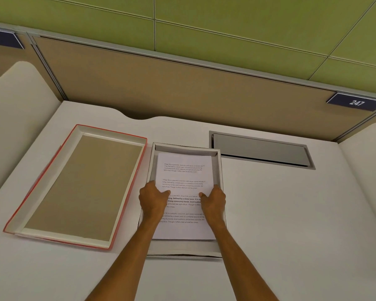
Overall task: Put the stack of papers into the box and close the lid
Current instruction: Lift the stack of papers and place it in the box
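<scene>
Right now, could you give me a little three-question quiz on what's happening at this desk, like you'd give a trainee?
1. True or false: the stack of papers lies inside the box.
2. Where is the lid? A) on the box B) beside the box, inside facing up C) in the left hand
3. Which hands touch the papers?

Key: 1 true. 2 B. 3 Both, the left hand and the right hand, one at each side edge.
</scene>
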The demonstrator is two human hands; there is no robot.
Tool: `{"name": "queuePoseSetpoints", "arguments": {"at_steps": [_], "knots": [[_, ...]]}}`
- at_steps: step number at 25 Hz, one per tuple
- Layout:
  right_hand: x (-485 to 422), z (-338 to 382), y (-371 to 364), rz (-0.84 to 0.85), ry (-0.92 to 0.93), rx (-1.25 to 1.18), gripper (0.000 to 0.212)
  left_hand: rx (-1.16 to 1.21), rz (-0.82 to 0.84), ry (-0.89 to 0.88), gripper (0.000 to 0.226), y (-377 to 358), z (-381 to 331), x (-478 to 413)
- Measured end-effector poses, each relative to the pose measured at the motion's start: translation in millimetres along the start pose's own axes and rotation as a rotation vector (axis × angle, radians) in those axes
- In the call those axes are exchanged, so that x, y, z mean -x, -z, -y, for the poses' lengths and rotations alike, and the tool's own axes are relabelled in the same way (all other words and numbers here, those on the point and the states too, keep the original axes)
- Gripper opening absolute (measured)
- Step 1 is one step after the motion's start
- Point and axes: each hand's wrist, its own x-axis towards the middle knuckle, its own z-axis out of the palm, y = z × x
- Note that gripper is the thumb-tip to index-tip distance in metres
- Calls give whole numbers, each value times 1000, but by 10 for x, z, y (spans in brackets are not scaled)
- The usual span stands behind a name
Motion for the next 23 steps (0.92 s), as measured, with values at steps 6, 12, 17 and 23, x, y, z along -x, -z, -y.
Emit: {"name": "queuePoseSetpoints", "arguments": {"at_steps": [6,12,17,23], "knots": [[-17,13,65,20,-42,-55,36,75,91,10,38,72,17,-70],[-65,-3,133,80,-134,-197,57,198,165,31,54,107,34,-71],[-46,8,110,83,-103,-137,59,131,154,43,60,79,-5,-42],[-149,107,215,87,22,-2,47,-30,259,-120,69,262,-159,133]]}}
